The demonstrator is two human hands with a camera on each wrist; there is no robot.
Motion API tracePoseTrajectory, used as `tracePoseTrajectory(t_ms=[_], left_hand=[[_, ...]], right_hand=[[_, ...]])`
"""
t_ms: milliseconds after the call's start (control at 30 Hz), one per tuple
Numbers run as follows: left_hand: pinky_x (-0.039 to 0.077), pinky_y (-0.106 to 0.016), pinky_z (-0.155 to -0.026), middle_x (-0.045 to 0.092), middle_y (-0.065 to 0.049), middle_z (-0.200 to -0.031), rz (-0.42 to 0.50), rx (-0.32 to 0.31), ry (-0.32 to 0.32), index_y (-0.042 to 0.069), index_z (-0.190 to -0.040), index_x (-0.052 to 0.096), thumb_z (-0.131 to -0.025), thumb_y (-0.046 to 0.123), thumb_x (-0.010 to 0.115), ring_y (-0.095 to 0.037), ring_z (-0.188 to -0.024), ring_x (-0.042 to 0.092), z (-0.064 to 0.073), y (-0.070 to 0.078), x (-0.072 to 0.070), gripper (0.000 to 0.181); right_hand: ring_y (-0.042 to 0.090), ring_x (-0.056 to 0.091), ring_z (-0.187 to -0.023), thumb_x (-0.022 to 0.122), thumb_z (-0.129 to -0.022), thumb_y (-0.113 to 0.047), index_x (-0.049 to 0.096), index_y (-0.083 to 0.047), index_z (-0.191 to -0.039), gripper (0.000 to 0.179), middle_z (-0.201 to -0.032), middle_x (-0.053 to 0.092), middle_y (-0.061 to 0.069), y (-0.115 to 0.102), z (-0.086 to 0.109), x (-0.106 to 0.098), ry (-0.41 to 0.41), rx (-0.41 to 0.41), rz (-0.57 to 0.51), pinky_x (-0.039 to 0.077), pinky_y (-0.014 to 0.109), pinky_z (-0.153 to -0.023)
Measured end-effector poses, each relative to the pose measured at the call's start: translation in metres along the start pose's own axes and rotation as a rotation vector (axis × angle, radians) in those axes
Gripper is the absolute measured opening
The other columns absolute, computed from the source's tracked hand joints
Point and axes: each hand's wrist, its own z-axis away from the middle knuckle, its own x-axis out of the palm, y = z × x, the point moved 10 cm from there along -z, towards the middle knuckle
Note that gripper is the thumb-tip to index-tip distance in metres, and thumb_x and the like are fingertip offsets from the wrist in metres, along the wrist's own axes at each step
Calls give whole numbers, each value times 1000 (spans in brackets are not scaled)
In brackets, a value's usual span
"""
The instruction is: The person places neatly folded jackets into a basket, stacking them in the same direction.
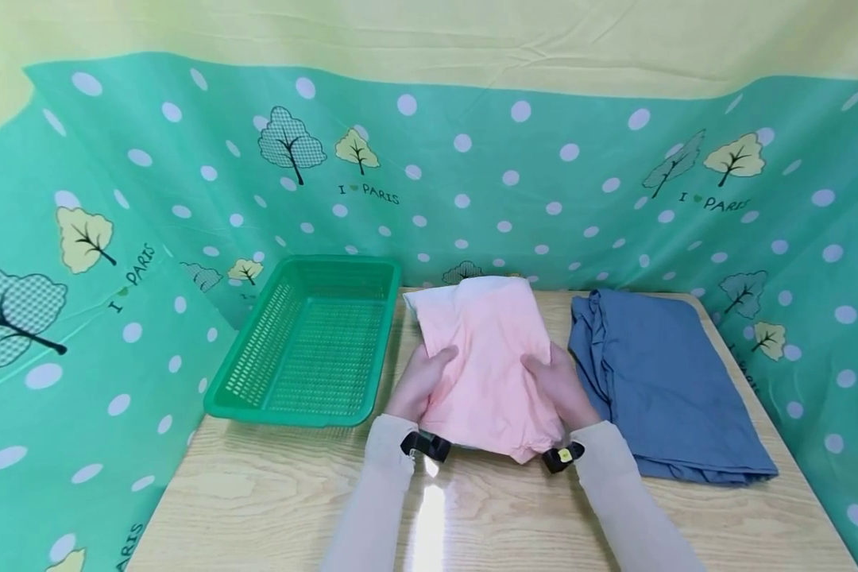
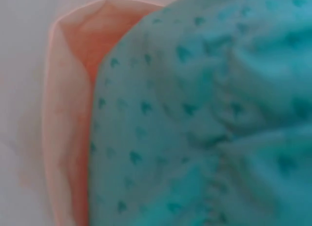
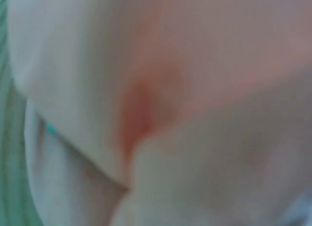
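Both hands hold a folded pink cloth in the middle of the head view, over the wooden table. My left hand grips its left side, thumb on top and fingers hidden beneath. On the opposite side my right hand has the same hold, thumb lying on the pink face. In the left wrist view a teal layer with small dark prints shows beside a pink edge. Blurred pale pink folds fill most of the right wrist view.
A green plastic basket with perforated walls stands on the left of the table. Right of the hands lies a folded blue cloth. A dotted green curtain encloses the back and sides.
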Motion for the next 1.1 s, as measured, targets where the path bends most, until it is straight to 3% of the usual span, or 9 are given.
tracePoseTrajectory(t_ms=[233, 533, 867, 1100], left_hand=[[40, -43, -115, 57, -10, -135, -57, 34, 14, 5, -138, 52, -100, 23, 63, -24, -123, 54, 11, 28, -5, 43], [39, -41, -116, 54, -6, -137, -62, 71, -76, 13, -140, 50, -104, 25, 59, -22, -125, 54, 21, 59, -8, 39], [39, -40, -117, 53, -5, -140, -59, 137, -116, 17, -146, 46, -106, 20, 54, -22, -127, 53, 33, 108, -24, 40], [49, -35, -103, 58, -4, -131, -76, 107, -131, 19, -140, 49, -106, 23, 55, -21, -113, 60, 37, 124, -44, 35]], right_hand=[[33, 65, -115, 57, -105, -21, 44, -5, -151, 51, -138, 61, 23, -25, 5, -3, -14, -43, 3, 53, 41, -100], [29, 64, -112, 59, -105, -24, 48, -7, -150, 50, -137, 60, 21, -61, 10, -2, -39, -138, -22, 53, 27, -91], [27, 65, -114, 62, -103, -25, 48, -11, -151, 52, -138, 61, 18, -92, 10, 11, -61, -112, -83, 56, 28, -90], [25, 64, -114, 63, -102, -23, 47, -13, -151, 52, -140, 59, 16, -114, 11, 28, -109, -99, -164, 56, 28, -90]])
